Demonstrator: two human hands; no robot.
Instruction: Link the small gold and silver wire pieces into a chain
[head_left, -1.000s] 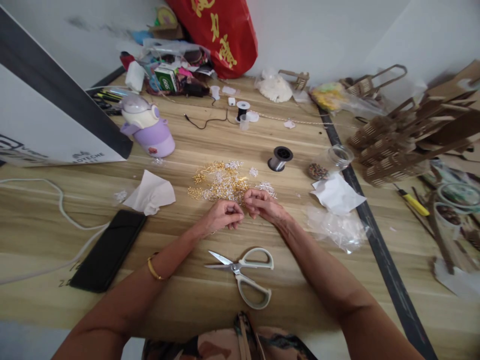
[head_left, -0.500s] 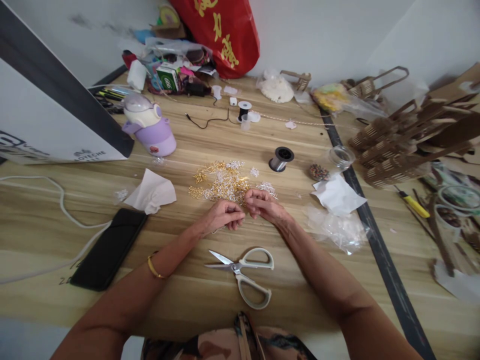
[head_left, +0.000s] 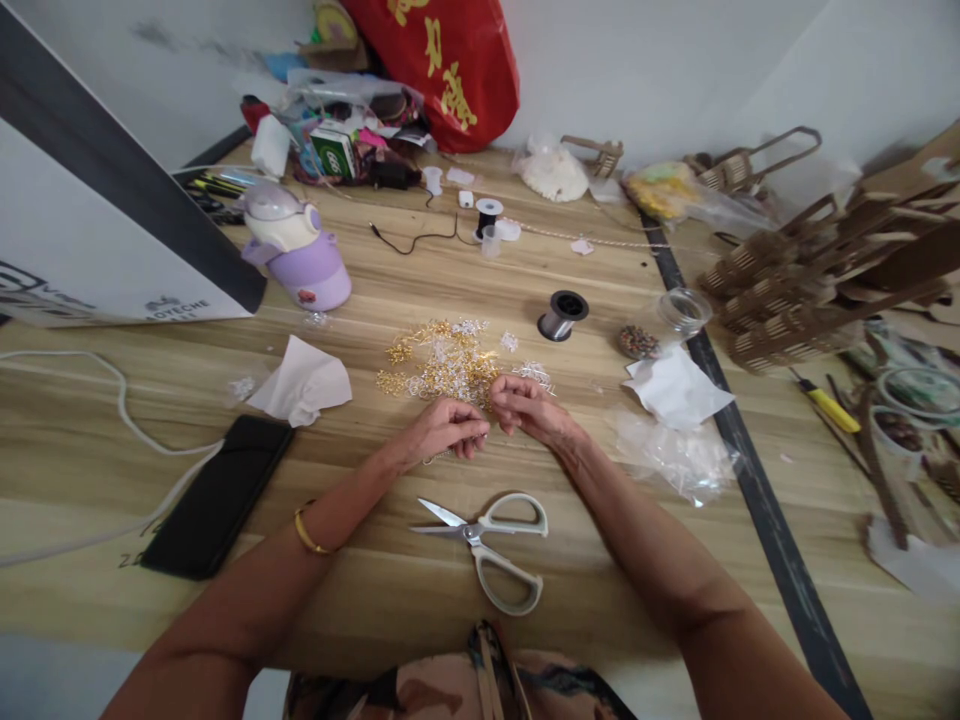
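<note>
A: Looking at the two arms, how do they lie?

B: Both forearms come in from the near edge of the bench (head_left: 375, 600) and converge at its middle. The left hand (head_left: 442, 426) is knuckles-up, its fingers curled in and clenched into a pinch against the thumb. The right hand (head_left: 526, 406) meets it, curled just as tight, fingertips almost against the left's.

A: Pinching what?

B: I cannot tell; whatever is between the fingertips is hidden.

A: And the pile of gold and silver pieces (head_left: 441, 365)?

B: At the bench's middle, just beyond both hands toward the far edge; the right knuckles reach its near fringe. The scissors (head_left: 495, 548) lie part open between the forearms, closer to the near edge. A gold bangle (head_left: 307, 535) circles the left wrist. A black phone (head_left: 217, 495) lies toward the left edge, with a crumpled tissue (head_left: 304, 385) just beyond it.
</note>
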